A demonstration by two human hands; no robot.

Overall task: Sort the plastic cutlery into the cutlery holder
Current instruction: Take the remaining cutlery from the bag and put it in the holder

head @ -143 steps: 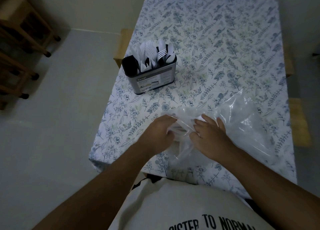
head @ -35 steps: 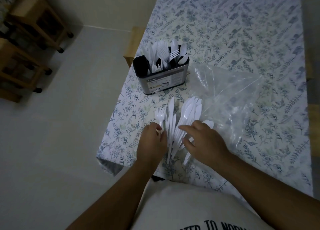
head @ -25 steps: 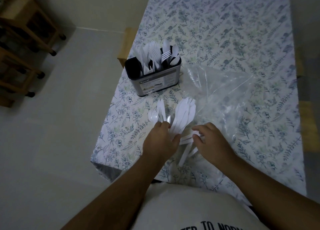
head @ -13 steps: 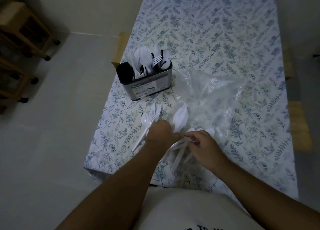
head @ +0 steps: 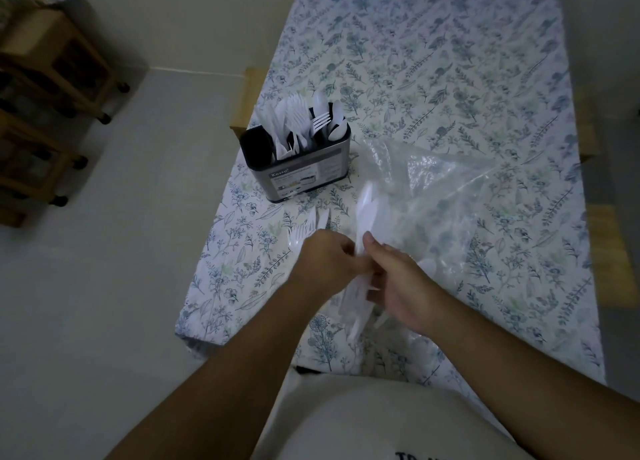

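Both hands work one loose bundle of white plastic cutlery [head: 363, 224] at the near edge of the desk [head: 450, 79]. Left hand [head: 327, 264] is curled around the handle end; right hand [head: 398, 279] pinches it from the other side, thumb up on a piece. Looks like squaring the stack up, or splitting off one type, so it can go into a single slot. A few forks [head: 304, 231] lie flat on the cloth just left of the left hand, probably set aside as their own group. The cutlery holder [head: 301, 169] stands upright beyond the hands, near but not touching; its middle and right compartments already carry pieces tines-up, the left one looks dark, contents can't tell. The clear plastic bag [head: 433, 189] lies slack to the right, with what looks like a spoon or two on it near the right hand. Versus half a second ago: hands have closed in on each other and the bundle is lifted and more upright. Versus 1.4 s ago: then the pieces lay fanned flat on the cloth under both hands. Holder and bag unmoved.
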